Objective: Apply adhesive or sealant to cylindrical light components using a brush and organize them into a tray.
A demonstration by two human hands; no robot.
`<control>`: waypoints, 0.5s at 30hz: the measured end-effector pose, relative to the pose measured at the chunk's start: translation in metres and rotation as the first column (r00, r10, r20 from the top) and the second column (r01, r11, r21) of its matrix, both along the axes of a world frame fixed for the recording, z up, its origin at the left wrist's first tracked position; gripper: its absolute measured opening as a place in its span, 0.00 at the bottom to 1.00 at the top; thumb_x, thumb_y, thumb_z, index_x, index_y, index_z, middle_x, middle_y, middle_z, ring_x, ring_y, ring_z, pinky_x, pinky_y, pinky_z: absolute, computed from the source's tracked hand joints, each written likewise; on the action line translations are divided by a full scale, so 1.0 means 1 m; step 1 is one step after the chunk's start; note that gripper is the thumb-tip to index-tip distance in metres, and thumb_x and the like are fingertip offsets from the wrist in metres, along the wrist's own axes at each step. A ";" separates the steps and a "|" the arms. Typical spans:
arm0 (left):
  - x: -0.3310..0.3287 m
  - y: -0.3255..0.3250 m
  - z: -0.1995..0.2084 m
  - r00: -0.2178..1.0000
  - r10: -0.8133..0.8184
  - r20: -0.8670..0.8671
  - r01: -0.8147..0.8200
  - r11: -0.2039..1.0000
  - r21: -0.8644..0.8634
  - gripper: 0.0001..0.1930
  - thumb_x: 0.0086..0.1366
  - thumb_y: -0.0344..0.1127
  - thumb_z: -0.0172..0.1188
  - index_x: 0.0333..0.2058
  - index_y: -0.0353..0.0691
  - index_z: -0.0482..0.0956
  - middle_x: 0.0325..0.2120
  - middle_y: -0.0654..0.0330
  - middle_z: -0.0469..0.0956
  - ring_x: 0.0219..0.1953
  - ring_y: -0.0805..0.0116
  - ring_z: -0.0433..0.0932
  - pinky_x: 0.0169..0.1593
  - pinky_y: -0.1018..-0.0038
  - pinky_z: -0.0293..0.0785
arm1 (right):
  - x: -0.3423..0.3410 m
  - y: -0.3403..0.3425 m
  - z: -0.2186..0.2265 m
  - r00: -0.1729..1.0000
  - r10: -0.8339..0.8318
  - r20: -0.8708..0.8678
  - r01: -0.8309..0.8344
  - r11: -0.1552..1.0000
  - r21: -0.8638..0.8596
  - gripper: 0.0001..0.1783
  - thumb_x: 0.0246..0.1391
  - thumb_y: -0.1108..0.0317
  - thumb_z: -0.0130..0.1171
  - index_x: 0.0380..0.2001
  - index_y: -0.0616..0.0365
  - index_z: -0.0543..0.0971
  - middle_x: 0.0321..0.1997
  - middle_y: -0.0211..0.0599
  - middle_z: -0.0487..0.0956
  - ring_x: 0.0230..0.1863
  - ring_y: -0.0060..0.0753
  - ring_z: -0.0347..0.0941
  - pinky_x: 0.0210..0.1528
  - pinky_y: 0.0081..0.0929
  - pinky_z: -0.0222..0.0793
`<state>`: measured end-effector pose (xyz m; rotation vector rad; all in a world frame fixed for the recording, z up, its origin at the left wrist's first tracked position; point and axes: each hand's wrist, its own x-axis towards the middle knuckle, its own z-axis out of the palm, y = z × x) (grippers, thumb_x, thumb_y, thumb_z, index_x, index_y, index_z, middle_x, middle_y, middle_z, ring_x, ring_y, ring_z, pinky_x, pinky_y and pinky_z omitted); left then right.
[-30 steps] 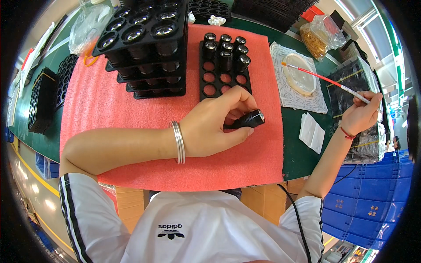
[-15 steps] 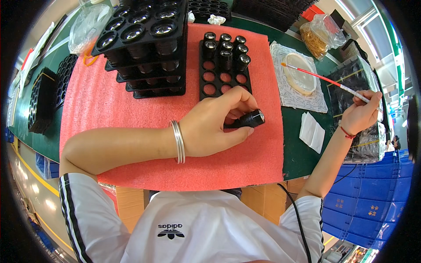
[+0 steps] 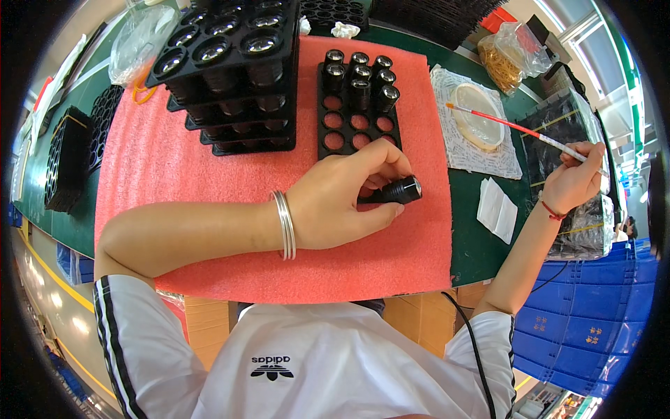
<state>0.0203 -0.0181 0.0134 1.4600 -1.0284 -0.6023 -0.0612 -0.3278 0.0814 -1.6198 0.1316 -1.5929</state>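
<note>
My left hand point(image 3: 352, 192) is closed round a black cylindrical lens barrel point(image 3: 401, 190), which lies tilted with its glassy end to the right. It is over the pink foam mat point(image 3: 209, 181), just in front of a black tray point(image 3: 325, 140). Several similar lens barrels point(image 3: 360, 92) stand upright in that tray's far holes; nearer holes show pink mat through them. At the right, my right hand point(image 3: 574, 178) grips a thin paintbrush point(image 3: 516, 127) with a red and white handle. The brush tip points left, above a shallow round dish point(image 3: 478, 129) lying on printed paper.
Stacked black trays with larger lenses point(image 3: 241, 77) rise at the back left of the mat. A folded white tissue point(image 3: 497, 211) and a bag of rubber bands point(image 3: 506, 63) lie to the right. Blue crates point(image 3: 579, 307) stand beyond my right arm. More black trays point(image 3: 68, 160) sit far left.
Almost nothing differs. The lens barrel has turned slightly in my left hand, and the brush in my right hand has shifted a very little.
</note>
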 end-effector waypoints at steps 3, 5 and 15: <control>0.000 0.000 0.002 1.000 0.004 0.012 -0.004 1.000 0.018 0.18 0.52 0.24 0.58 0.42 0.34 0.65 0.36 0.57 0.73 0.41 0.71 0.73 0.47 0.76 0.68 | -0.001 -0.001 0.000 1.000 0.017 -0.004 -0.017 1.000 0.003 0.18 0.57 0.63 0.47 0.17 0.61 0.72 0.16 0.34 0.71 0.15 0.21 0.63 0.17 0.16 0.56; -0.001 -0.001 0.002 1.000 0.004 0.029 -0.005 1.000 0.018 0.18 0.52 0.24 0.58 0.42 0.34 0.65 0.36 0.57 0.73 0.41 0.71 0.74 0.47 0.76 0.68 | -0.001 -0.001 0.000 0.999 0.036 -0.010 -0.036 0.999 -0.003 0.18 0.57 0.63 0.47 0.17 0.61 0.72 0.16 0.34 0.71 0.15 0.21 0.63 0.17 0.16 0.56; -0.001 -0.001 -0.001 0.997 0.003 0.077 -0.003 1.000 -0.002 0.17 0.51 0.25 0.58 0.41 0.34 0.66 0.35 0.57 0.73 0.40 0.70 0.74 0.46 0.75 0.70 | 0.002 0.007 -0.001 0.998 0.010 -0.061 -0.010 1.000 0.005 0.18 0.57 0.62 0.48 0.17 0.60 0.72 0.16 0.32 0.70 0.14 0.19 0.62 0.17 0.14 0.57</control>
